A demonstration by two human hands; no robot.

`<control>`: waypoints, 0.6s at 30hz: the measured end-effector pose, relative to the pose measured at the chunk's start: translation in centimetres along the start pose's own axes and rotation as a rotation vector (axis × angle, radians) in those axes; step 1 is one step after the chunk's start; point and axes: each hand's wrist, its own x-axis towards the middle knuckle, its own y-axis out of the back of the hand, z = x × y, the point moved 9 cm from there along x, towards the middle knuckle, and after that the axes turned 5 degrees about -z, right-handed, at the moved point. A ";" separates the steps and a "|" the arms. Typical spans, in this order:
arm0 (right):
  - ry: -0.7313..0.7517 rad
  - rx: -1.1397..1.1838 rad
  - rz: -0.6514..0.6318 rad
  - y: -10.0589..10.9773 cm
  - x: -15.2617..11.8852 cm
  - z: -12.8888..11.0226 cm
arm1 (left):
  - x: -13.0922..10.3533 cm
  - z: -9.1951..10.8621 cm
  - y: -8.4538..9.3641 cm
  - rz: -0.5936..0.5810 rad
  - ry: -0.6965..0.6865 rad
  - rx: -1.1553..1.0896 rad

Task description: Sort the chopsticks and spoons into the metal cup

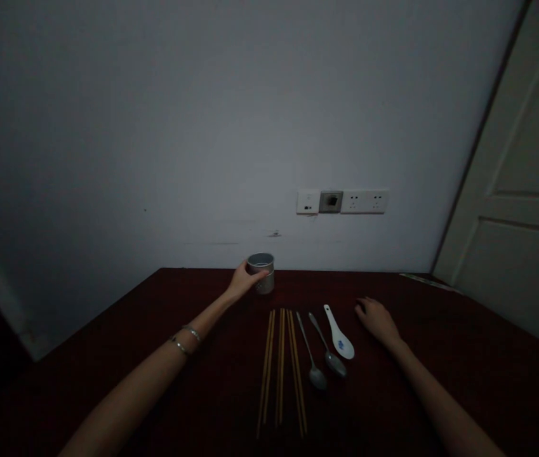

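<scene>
My left hand [244, 282] is closed around the side of a grey metal utensil holder [266, 285], a round, open-topped cup with small holes low in its wall. It stands upright near the back of the dark red table. My right hand [378, 318] rests on the tabletop with its fingers loosely bent and nothing visible in it. Just left of that hand lies a white soup spoon [340, 339] with a blue mark. Beside it are a metal spoon [334, 363] and a longer-handled metal spoon [317, 377]. Several wooden chopsticks [281, 368] lie in pairs further left, pointing away from me.
Behind the table [193, 406] rises a pale wall [193, 127] with scuff marks. A row of sockets [363, 202] is set into it above the table. A panelled door [526, 171] stands at the right. A thin pale strip [431, 282] lies at the back right edge.
</scene>
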 end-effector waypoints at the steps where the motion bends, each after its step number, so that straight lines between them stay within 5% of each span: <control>1: -0.001 -0.006 0.000 0.1 0.0 -0.1 | 0.4 -0.2 -1.6 -0.025 -0.006 -0.019; 8: -0.026 -0.050 -0.010 0.9 -0.2 -0.7 | 1.4 -1.7 -8.4 -0.129 -0.011 -0.086; 18: -0.068 -0.050 -0.011 0.8 -0.3 -0.4 | 1.1 -2.8 -10.8 -0.172 -0.016 -0.096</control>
